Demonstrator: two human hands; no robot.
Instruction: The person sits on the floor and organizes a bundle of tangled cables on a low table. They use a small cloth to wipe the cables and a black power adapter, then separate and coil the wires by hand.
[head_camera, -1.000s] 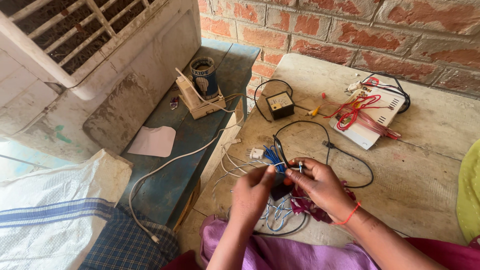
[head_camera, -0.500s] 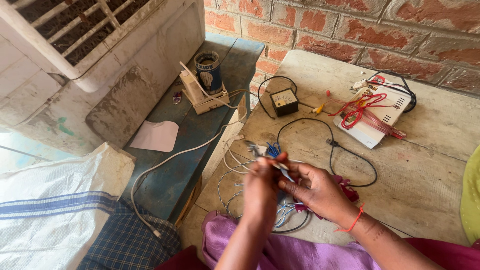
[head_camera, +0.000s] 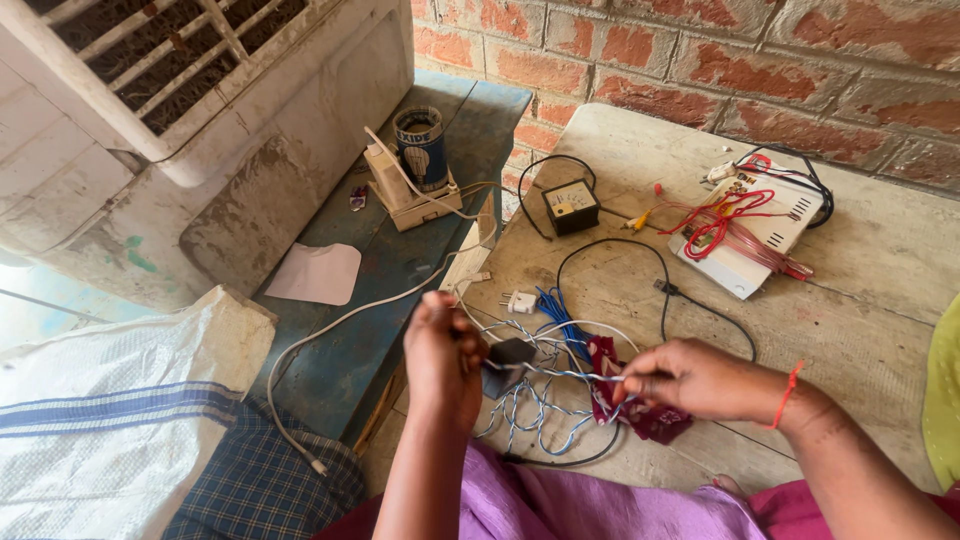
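My left hand is closed around a small dark block with thin wires running from it. My right hand pinches a twisted blue-and-white wire and holds it taut between the two hands. Below them a loose tangle of the same wire lies on the wooden table, next to a dark red cloth. A white plug and a blue wire bundle lie just beyond my hands.
A black meter box, a black cable loop and a white circuit unit with red wires lie farther back. A blue bench on the left carries a tin can, a white charger and paper. A brick wall stands behind.
My hands have drawn apart: the left moved left with the dark block, the right moved right, stretching the twisted wire between them. Before, both worked close together over the tangle.
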